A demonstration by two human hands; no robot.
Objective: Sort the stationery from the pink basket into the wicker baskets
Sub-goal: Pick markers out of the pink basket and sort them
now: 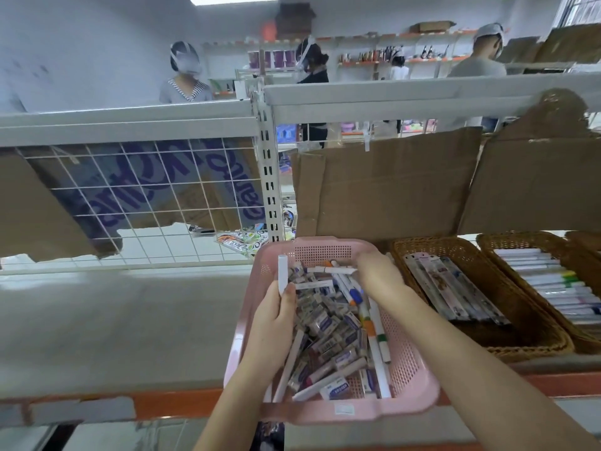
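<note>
Pink basket: stands on the near edge of the shelf, just left of the wicker baskets, still heaped with stationery.
Left hand: grasps a white pen, held upright over the basket's left side.
Right hand: reaches into the far end of the pink basket, fingers pinching a white marker lying crosswise there.
Left in the basket: many small boxed erasers, more white pens, and several coloured markers along the right side.
Near wicker basket: just right of the pink one, holds a row of flat packaged pens.
Far-right wicker basket: holds a stack of white markers with coloured caps.
Progress: both wicker baskets carry goods, yet the pink basket looks mostly full, so I judge most sorting remains.
</note>
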